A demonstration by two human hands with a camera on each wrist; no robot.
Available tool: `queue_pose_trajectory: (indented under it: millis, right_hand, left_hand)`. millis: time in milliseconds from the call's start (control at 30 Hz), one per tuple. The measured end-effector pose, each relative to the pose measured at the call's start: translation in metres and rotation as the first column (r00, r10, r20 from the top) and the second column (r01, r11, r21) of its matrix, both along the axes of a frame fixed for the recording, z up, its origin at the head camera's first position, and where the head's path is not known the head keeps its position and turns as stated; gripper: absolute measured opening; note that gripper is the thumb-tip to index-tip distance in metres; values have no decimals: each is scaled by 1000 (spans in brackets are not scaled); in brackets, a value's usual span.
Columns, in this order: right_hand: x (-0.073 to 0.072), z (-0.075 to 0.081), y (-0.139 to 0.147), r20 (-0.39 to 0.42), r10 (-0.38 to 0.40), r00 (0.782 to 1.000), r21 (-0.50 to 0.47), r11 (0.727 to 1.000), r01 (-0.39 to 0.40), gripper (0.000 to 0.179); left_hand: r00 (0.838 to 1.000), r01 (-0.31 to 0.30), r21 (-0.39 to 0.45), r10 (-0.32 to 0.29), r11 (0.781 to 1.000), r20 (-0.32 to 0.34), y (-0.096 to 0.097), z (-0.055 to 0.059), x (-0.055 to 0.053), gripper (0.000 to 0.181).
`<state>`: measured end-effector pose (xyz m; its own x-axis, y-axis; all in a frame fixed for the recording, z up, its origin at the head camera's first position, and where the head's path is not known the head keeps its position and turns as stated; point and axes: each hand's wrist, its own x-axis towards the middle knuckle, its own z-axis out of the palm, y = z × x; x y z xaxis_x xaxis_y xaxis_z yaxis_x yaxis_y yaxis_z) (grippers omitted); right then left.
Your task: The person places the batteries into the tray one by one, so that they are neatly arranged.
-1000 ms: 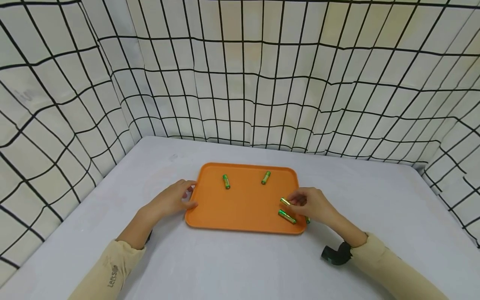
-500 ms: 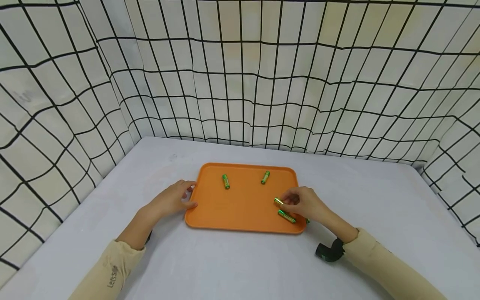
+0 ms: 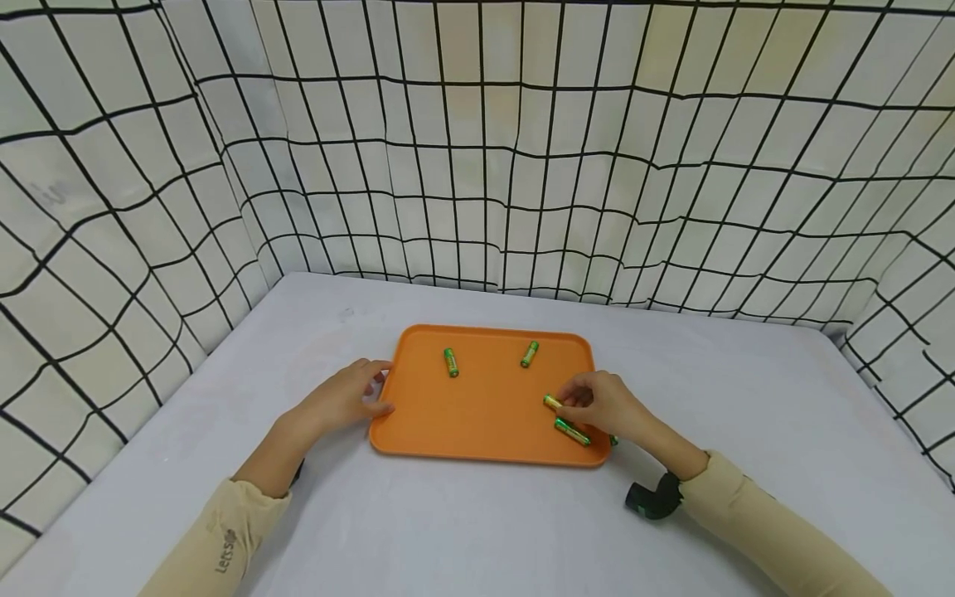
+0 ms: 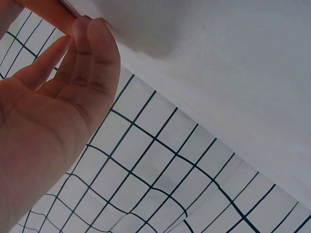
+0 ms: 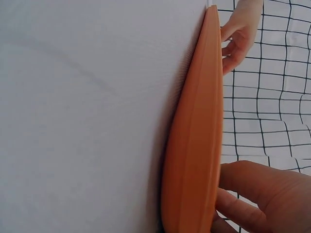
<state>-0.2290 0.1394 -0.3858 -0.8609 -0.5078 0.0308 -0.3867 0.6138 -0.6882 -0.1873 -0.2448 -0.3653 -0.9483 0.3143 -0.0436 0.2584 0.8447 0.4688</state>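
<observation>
An orange tray lies on the white table. At its left edge my left hand grips the rim, the thumb over the edge and the fingers curved against the side. In the left wrist view, the curved left fingers reach the tray's edge. My right hand pinches a green and gold battery low over the tray's right part. Just in front of it lies a second battery. Another battery shows partly behind the right hand, at the tray's right rim. In the right wrist view, the tray's wall hides the right fingertips.
Two more batteries lie in the back part of the tray, one battery to the left and one battery to the right. White walls with a black grid stand behind and beside the table. A black device sits at the right wrist.
My right hand has moved a little to the left with the battery, then nearly stopped. The left hand and the tray have stayed in place.
</observation>
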Motion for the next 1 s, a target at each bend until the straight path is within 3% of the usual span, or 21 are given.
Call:
queue_pose_trajectory:
  millis: [167, 533, 1000]
  right_hand:
    - [0, 1, 1, 13, -5, 1000, -9, 1000, 5, 10]
    - [3, 1, 7, -1, -3, 1000, -20, 1000, 3, 11]
    - [3, 1, 18, -78, -62, 995, -62, 996, 58, 9]
  left_hand:
    - [1000, 4, 7, -4, 1000, -22, -1, -2, -1, 64]
    - [1000, -12, 0, 12, 1000, 17, 3, -1, 0, 65]
    - [1000, -23, -9, 23, 1000, 19, 0, -3, -3, 65]
